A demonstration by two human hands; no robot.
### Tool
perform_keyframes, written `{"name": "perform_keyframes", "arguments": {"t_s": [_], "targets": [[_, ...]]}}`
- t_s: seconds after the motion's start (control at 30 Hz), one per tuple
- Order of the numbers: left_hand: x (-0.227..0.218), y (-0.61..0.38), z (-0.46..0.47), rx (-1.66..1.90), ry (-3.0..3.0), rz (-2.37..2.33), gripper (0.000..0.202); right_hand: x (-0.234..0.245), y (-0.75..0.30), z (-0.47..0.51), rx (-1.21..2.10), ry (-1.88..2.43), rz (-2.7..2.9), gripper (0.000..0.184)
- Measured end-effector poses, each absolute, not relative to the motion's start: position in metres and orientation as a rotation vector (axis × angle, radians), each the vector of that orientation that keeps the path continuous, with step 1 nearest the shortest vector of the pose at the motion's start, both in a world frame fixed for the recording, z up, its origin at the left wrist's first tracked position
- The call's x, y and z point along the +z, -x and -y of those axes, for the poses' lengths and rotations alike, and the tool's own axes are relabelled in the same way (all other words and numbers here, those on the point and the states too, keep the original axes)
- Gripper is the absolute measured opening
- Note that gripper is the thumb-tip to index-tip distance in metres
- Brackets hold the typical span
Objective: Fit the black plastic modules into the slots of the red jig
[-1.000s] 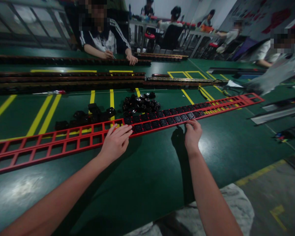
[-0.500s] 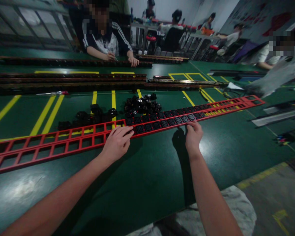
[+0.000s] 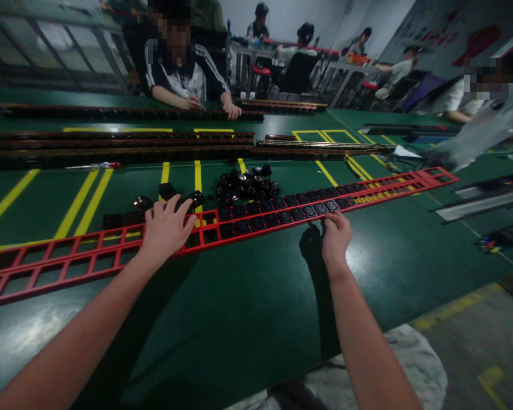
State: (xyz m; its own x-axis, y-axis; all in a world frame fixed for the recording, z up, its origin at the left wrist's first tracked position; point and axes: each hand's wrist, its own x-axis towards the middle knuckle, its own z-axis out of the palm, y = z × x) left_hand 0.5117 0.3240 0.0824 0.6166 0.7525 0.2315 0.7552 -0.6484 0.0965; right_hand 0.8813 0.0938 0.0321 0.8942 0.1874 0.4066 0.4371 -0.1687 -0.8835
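A long red frame (image 3: 89, 256) with two rows of square holes lies across the green table (image 3: 248, 296). Black sockets (image 3: 277, 215) fill its middle stretch. My left hand (image 3: 166, 226) hovers over the frame with fingers spread, reaching toward loose black sockets (image 3: 165, 196) behind it, and holds nothing. My right hand (image 3: 336, 238) rests at the frame's near edge with fingers curled against the last filled socket. A heap of black sockets (image 3: 247, 183) sits just beyond the frame.
Long dark strips (image 3: 111, 145) lie across the table's far side, with a red-handled tool (image 3: 98, 165) beside them. A person in a striped jacket (image 3: 183, 68) works opposite. Other people sit at tables behind and at right. Grey metal rails (image 3: 483, 199) lie at right.
My left hand has left the frame's filled section and moved left and away, toward the loose black sockets. My right hand has stayed at the frame's edge.
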Motion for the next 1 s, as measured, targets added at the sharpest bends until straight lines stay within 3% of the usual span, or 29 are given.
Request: {"name": "perform_keyframes", "arguments": {"t_s": [0.3,0.57,0.87,1.0], "targets": [[0.0806,-0.5128,-0.321,-0.46,2.828,1.315,0.047,0.0261,-0.8852,-0.0941,-0.237,1.734,0.474,0.017],[0.0774,-0.5124,-0.3228,-0.521,2.797,1.299,0.054,0.0244,-0.8871,-0.0931,-0.231,1.737,0.487,0.018],[0.0763,-0.5129,-0.3257,-0.733,2.927,1.192,0.033,0.0258,-0.8858,-0.0937,-0.225,1.73,0.477,0.019],[0.0762,-0.5103,-0.3256,-0.817,3.036,1.106,0.04,0.0261,-0.8855,-0.0936,-0.222,1.738,0.485,0.017]]}}
